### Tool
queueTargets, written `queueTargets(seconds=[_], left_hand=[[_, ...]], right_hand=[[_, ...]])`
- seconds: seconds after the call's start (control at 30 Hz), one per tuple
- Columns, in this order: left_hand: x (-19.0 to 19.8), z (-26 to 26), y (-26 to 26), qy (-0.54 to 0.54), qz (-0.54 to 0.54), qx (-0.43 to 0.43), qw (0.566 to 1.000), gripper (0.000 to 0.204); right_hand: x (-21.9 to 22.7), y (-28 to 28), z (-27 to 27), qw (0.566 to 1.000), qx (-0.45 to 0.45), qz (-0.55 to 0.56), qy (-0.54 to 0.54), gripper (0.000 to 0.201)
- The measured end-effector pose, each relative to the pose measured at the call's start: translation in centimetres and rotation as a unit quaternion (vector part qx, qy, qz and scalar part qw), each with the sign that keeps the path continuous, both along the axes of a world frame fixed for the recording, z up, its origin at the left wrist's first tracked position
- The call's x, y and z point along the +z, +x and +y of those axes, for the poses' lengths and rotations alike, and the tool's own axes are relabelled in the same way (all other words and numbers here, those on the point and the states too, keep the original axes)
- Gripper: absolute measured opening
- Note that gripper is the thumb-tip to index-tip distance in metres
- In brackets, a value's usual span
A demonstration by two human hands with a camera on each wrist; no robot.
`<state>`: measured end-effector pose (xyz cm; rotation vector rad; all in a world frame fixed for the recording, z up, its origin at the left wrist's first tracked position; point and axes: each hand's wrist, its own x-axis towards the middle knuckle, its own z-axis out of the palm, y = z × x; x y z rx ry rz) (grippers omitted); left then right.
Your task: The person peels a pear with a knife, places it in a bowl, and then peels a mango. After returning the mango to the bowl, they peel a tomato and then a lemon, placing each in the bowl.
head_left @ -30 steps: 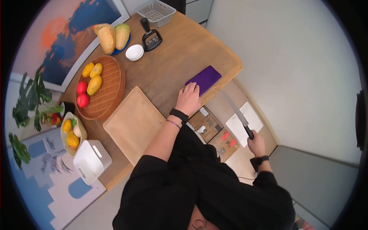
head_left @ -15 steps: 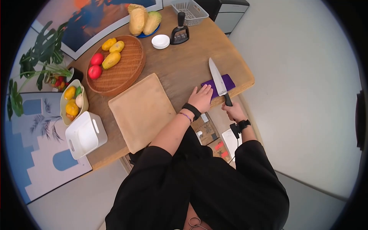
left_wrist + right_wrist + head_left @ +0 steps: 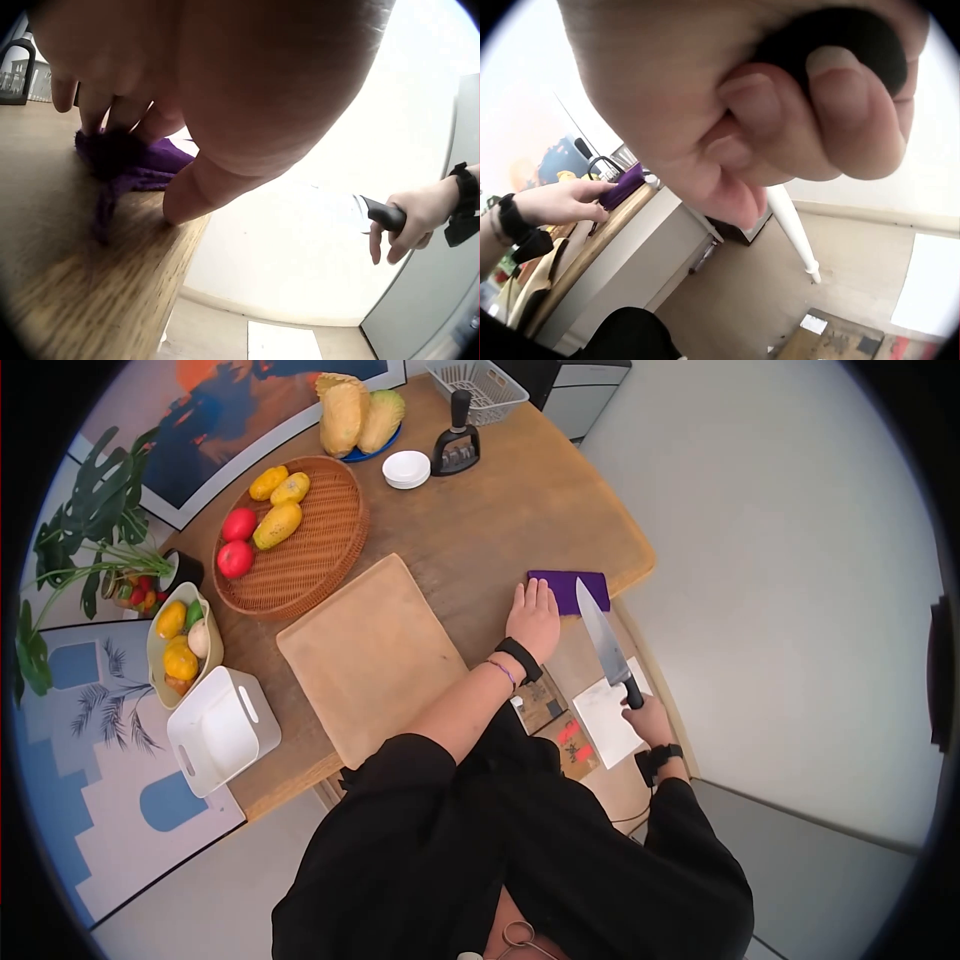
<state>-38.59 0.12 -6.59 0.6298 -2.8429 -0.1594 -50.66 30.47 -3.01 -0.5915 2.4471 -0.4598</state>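
Note:
A purple cloth (image 3: 568, 591) lies at the table's front edge in the head view. My left hand (image 3: 534, 624) rests on its left end, fingers extended; the left wrist view shows the fingertips on the bunched cloth (image 3: 135, 161) and the thumb at the wooden edge. Out past the edge, my right hand (image 3: 648, 718) grips the black handle of a large knife (image 3: 602, 635), its blade pointing up and left toward the cloth. Curled fingers (image 3: 840, 97) wrap the handle in the right wrist view, where the blade is hidden.
A wooden board (image 3: 370, 660) lies left of my left forearm. Behind it are a wicker tray (image 3: 325, 530) with fruit, white dishes (image 3: 407, 468), a black sharpener-like tool (image 3: 458, 455) and a grey basket (image 3: 480, 390). A white bin (image 3: 225, 730) stands at the left.
The knife was away from the cloth, then came over it, and now has drawn back off the table's edge with my right hand. My left hand has stayed at the cloth, which has turned slightly.

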Motion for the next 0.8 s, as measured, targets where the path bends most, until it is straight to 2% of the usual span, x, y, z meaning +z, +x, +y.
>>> queueTargets(seconds=[0.13,0.23,0.33,0.37,0.4,0.5,0.67,0.8], left_hand=[[0.6,-0.8,0.8,0.004,0.029,-0.011,1.0,0.051],[0.9,-1.6,1.6,0.037,0.027,-0.03,0.998,0.051],[2.3,-2.4,2.0,-0.001,0.075,-0.032,0.997,0.041],[3.0,-2.9,2.1,0.049,0.07,-0.048,0.995,0.032],[3.9,-3.5,2.2,0.098,0.066,-0.064,0.991,0.024],[3.4,-4.5,1.8,0.139,0.118,-0.065,0.981,0.014],[3.0,-3.9,1.3,0.095,0.119,-0.065,0.986,0.012],[2.1,-3.9,1.3,0.082,0.161,-0.059,0.982,0.009]], right_hand=[[1.6,2.7,-2.8,0.996,-0.003,0.085,0.024,0.029],[0.7,2.9,-3.8,0.993,-0.005,0.117,0.023,0.026],[0.9,2.0,-4.9,0.989,0.005,0.145,0.032,0.026],[0.9,1.6,-5.3,0.988,0.011,0.152,0.03,0.026],[1.6,1.4,-5.8,0.988,0.014,0.154,0.029,0.026],[3.3,0.7,-6.8,0.99,0.009,0.137,0.013,0.026],[4.2,-0.3,-11.7,0.989,0.042,0.125,-0.061,0.026],[2.1,-1.1,-14.4,0.993,0.083,0.069,-0.054,0.025]])
